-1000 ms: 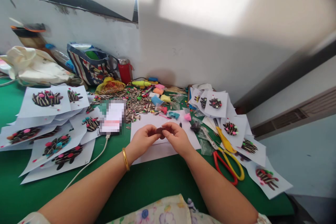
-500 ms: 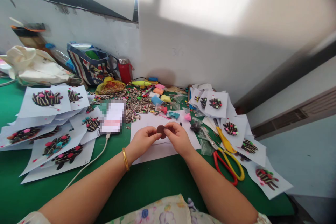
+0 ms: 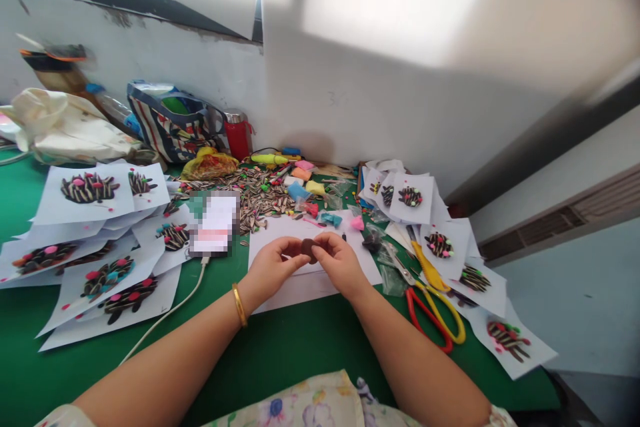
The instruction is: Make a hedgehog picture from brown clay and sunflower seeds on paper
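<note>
The brown clay disc (image 3: pixel 309 250) is located between the two hands, above the stacked white paper sheets (image 3: pixel 295 293) at the near middle of the green tabletop (image 3: pixel 305 340). The left hand (image 3: pixel 274 267) pinches the left side of the disc between thumb and fingers; a gold bracelet (image 3: pixel 239 305) encircles its wrist. The right hand (image 3: pixel 343 263) pinches the right side, with the thumb laid across the near face of the disc. Both grips are closed on the same piece. Directly beyond the sheets lies a loose spread of striped sunflower seeds (image 3: pixel 255 193), bordered on the right by soft coloured lumps, including a blue lump (image 3: pixel 299 191), a yellow lump (image 3: pixel 315 187) and an orange lump (image 3: pixel 301 174). A dark lump (image 3: pixel 373 240) sits by the right edge of the sheets. Scissors (image 3: pixel 433 320) with one red and one yellow handle loop lie to the right of the right hand. Seed-decorated cards overlap in a left group (image 3: pixel 50 207) and a right group (image 3: pixel 423 210). A pixelated device (image 3: pixel 215 223) with a white cable (image 3: pixel 187 303) rests left of the sheets. At the far left, a red flask (image 3: pixel 238 137) stands upright beside a striped bag (image 3: pixel 160 123).
</note>
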Action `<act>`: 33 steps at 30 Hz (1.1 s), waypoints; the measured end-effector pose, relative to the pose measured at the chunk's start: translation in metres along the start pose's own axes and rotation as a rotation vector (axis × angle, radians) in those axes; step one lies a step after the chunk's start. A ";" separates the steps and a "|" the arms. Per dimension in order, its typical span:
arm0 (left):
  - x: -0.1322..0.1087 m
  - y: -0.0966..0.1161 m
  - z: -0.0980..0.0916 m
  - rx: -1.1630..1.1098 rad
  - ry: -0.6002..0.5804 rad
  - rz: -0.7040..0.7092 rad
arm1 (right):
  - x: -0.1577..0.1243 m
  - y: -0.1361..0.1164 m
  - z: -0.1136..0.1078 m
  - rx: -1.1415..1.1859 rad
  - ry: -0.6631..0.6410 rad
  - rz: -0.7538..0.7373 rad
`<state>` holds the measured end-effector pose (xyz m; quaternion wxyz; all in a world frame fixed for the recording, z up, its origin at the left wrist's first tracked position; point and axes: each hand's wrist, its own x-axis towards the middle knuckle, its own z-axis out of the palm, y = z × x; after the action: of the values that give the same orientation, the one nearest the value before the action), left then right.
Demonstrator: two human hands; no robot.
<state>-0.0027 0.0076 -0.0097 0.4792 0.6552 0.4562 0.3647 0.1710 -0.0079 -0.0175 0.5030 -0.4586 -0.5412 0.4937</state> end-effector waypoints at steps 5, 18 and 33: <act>0.001 0.001 -0.001 -0.034 0.035 0.029 | -0.001 0.000 0.002 -0.061 -0.045 0.017; 0.000 -0.003 0.000 0.087 0.130 0.065 | -0.002 -0.002 0.003 -0.289 -0.069 0.000; 0.000 0.001 -0.002 0.041 0.092 0.040 | -0.003 0.000 0.002 -0.231 -0.123 0.032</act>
<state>-0.0040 0.0084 -0.0085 0.4367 0.6563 0.4721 0.3946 0.1697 -0.0106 -0.0177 0.4048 -0.4909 -0.6168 0.4634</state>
